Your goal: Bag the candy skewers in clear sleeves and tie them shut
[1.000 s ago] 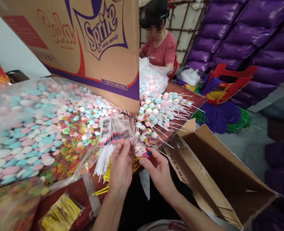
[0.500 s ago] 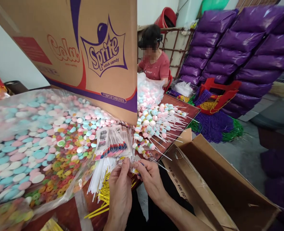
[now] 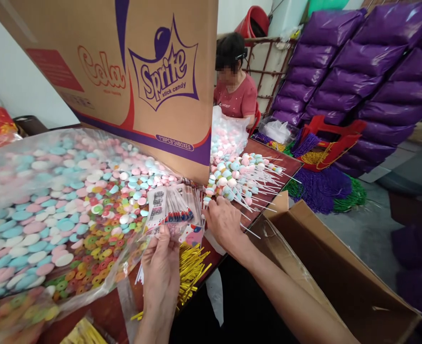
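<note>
My left hand (image 3: 161, 270) pinches a clear plastic bag (image 3: 191, 235) with a colourful print, thumb on top, above the table's front edge. Just beyond it lies a stack of printed plastic bags (image 3: 178, 212). Gold twist ties (image 3: 193, 272) lie beside the hand, which partly covers some white sticks (image 3: 139, 274). My right hand (image 3: 225, 222) is at the near end of a pile of marshmallow candy sticks (image 3: 228, 177). Its fingers are bent downward and closed. What is under the fingertips is hidden.
Loose pastel marshmallows (image 3: 28, 229) and gummy rings (image 3: 103, 239) lie in a plastic sheet on the left. A large carton (image 3: 100, 110) stands behind them. An open cardboard box (image 3: 325, 258) is at the lower right. Another person (image 3: 236, 93) sits across the table (image 3: 286, 167).
My hands have separated. The left has moved slightly left with the bag; the right has gone forward and right to the candy sticks. More gold ties now show between them.
</note>
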`<move>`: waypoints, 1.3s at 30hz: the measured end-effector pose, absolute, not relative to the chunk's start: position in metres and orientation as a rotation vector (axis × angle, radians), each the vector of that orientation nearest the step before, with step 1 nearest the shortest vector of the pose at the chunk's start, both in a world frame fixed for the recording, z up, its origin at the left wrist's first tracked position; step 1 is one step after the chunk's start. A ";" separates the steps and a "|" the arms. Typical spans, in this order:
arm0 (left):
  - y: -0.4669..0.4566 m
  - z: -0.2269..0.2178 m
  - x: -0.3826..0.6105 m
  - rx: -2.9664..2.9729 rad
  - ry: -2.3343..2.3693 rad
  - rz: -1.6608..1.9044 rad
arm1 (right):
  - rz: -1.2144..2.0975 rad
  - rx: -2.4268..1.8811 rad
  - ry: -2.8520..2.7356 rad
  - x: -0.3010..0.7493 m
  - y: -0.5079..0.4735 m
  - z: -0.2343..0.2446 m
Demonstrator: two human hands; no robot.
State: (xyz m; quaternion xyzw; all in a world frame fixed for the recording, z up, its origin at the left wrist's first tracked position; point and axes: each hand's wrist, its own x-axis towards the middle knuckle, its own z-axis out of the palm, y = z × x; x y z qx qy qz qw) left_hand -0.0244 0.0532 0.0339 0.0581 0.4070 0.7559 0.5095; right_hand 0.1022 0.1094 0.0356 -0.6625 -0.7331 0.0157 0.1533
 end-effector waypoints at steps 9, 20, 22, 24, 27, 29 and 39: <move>0.063 0.033 -0.036 0.234 0.899 1.898 | 0.174 -2.048 -1.779 0.088 0.110 0.019; 0.116 0.057 -0.019 0.145 0.725 1.804 | 0.278 -1.605 -1.520 0.118 0.090 0.003; 0.126 0.055 -0.016 0.155 0.728 1.759 | 0.275 -1.560 -1.541 0.122 0.079 0.000; 0.136 0.052 -0.012 0.171 0.751 1.725 | 0.285 -1.525 -1.570 0.127 0.068 -0.003; 0.148 0.047 -0.003 0.173 0.796 1.656 | 0.310 -1.491 -1.592 0.135 0.055 -0.007; 0.154 0.044 0.004 0.159 0.816 1.571 | 0.328 -1.471 -1.597 0.139 0.051 -0.009; 0.152 0.029 0.012 0.323 0.862 1.542 | 0.678 -1.361 -1.660 0.147 0.043 -0.002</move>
